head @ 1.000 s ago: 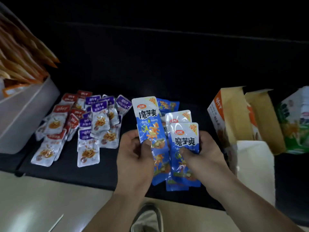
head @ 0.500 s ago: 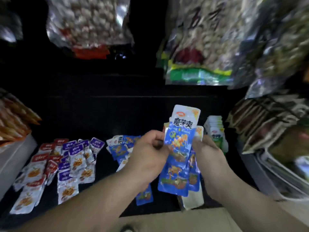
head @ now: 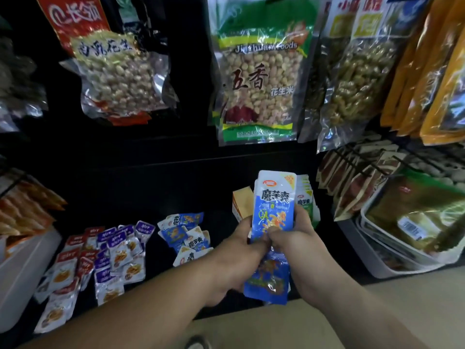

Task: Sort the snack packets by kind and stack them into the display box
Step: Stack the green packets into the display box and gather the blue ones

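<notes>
Lower centre, your left hand [head: 239,250] and right hand [head: 302,248] clasped the stack of blue foil snack packets [head: 273,202]. You needed its edges squared before seating it in the cream cardboard box [head: 242,199] behind.

Both bare hands meet at the bundle of blue packets [head: 273,202], which stands upright between them. The left hand [head: 236,250] wraps the bundle's left edge, with its fingers curled behind and its thumb pressed on the front. The right hand [head: 302,243] grips the right edge (its thumb lies across the front, tip close to the other thumb). The left forearm [head: 151,298] reaches in from below and left of the bundle, the right forearm [head: 364,311] from below and right.
</notes>
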Motion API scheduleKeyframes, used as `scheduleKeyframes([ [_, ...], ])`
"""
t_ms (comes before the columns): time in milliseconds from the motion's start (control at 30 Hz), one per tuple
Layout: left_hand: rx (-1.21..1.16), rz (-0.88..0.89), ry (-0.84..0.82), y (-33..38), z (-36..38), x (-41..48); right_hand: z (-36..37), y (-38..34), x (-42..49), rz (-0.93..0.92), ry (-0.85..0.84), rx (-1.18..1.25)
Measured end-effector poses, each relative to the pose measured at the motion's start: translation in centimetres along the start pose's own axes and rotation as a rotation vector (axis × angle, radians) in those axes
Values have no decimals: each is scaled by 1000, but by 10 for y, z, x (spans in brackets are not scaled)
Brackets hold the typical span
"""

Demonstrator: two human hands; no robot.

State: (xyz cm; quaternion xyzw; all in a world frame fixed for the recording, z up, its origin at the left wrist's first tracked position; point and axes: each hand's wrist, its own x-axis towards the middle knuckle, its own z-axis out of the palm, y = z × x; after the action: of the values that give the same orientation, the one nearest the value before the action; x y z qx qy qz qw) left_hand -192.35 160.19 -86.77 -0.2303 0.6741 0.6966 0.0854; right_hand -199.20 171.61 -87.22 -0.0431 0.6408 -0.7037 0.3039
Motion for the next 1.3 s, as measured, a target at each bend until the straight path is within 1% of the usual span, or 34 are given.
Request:
scheduleKeyframes([
  [67,-22,44,-48,-8,-6,2,-6,1,1,-7,-49,-2],
  [167,-30,82,-20,-15,-9,6,-13,1,2,-28,-117,-78],
  [233,21,94,-1,-20,-10,6,-17,-4,7,-80,-93,-138],
  [300,69,88,-13,-25,-10,5,-24,-10,14,-140,-32,-147],
  [367,114,57,-27,-29,-10,6,-31,-13,20,-172,-42,-168],
  [433,127,20,-39,-34,-10,7,-32,-12,21,-166,-78,-241],
  [533,74,-70,-121,-38,-15,11,-31,-4,25,-125,-16,-318],
  [600,123,-101,-190,-41,-21,11,-33,2,29,-86,10,-306],
  [667,201,-99,-207,-42,-26,10,-36,7,33,-55,13,-272],
  [733,222,-77,-215,-40,-28,10,-38,10,37,-33,11,-233],
  [900,166,-52,-229,-36,-27,9,-34,9,42,0,-9,-121],
  [1067,53,-54,-226,-40,-28,12,-30,9,44,-29,-4,-133],
  [1167,-46,-66,-227,-35,-29,11,-28,9,42,-40,-28,-122],
  [1300,-99,-82,-94,-31,-30,13,-19,9,36,-71,-130,-172],
])
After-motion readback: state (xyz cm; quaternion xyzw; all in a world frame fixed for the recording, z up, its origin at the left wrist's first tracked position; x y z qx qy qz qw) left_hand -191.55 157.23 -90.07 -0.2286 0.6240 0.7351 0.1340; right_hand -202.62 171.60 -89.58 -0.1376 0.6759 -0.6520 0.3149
